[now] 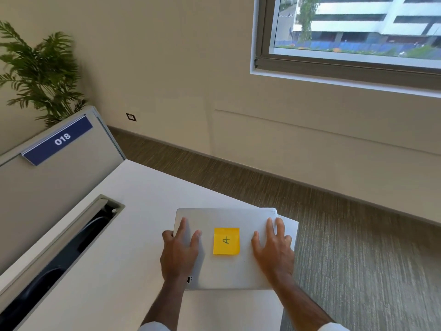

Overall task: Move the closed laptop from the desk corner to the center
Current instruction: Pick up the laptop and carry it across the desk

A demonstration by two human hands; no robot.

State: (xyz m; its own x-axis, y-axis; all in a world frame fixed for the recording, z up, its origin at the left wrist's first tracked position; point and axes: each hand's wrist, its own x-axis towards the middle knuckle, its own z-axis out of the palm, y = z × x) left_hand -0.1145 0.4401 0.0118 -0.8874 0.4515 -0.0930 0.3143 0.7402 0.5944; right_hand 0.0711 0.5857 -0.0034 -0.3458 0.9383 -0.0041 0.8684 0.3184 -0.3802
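Note:
A closed silver laptop (pixel 226 218) lies flat at the right-hand corner of the white desk (pixel 133 211), close to the desk's edge. A yellow sticky note (pixel 226 241) marked "A" is stuck on the middle of its lid. My left hand (pixel 180 250) rests on the lid's left side, with the thumb curled around the left edge. On the lid's right side lies my right hand (pixel 274 247), fingers spread toward the right edge. Both hands touch the laptop; it sits on the desk.
A long open cable slot (pixel 71 247) runs along the desk's left side beside a grey divider panel with a blue "018" label (pixel 59 139). Carpeted floor (pixel 346 235) drops off right of the desk. A potted plant (pixel 40 72) stands behind the divider, a window at upper right.

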